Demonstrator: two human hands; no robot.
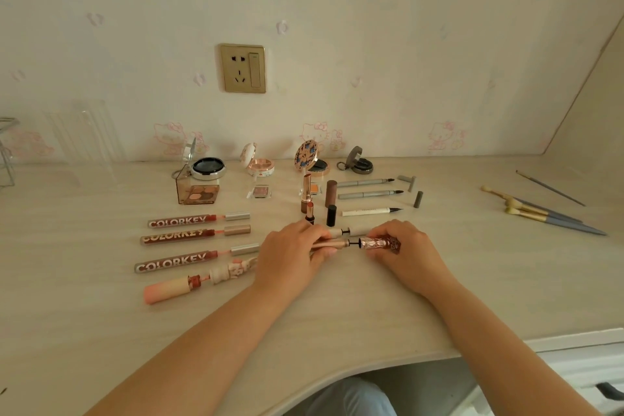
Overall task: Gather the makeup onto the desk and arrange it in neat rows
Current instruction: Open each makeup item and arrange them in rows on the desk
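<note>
From the head view, a person sits at a pale wooden counter (439,297) and both hands work near the middle of it. The left hand (287,255) pinches a rose-gold wand cap (329,243), so its grip is closed round the cap. The right hand (401,246) holds a small clear bottle with red-brown gloss (383,243), fingers curled over it. A thin black stem joins the cap and the bottle, and the two are pulled a little apart.

To the left lie three clear lip gloss tubes with white letters (179,236), one behind another, each with its silver cap pulled off a bit. Nearest of that row lies a pink and cream lip tube (169,289).

Far back, near the wall, four open round compacts (207,167) stand in a row. In front of them sits a small brown eyeshadow box (199,194).

Just beyond the hands stand open lipsticks (306,192), and three thin grey and white pens (366,194) lie to their right.

Well off to the right lie blue-handled makeup brushes (547,216).
</note>
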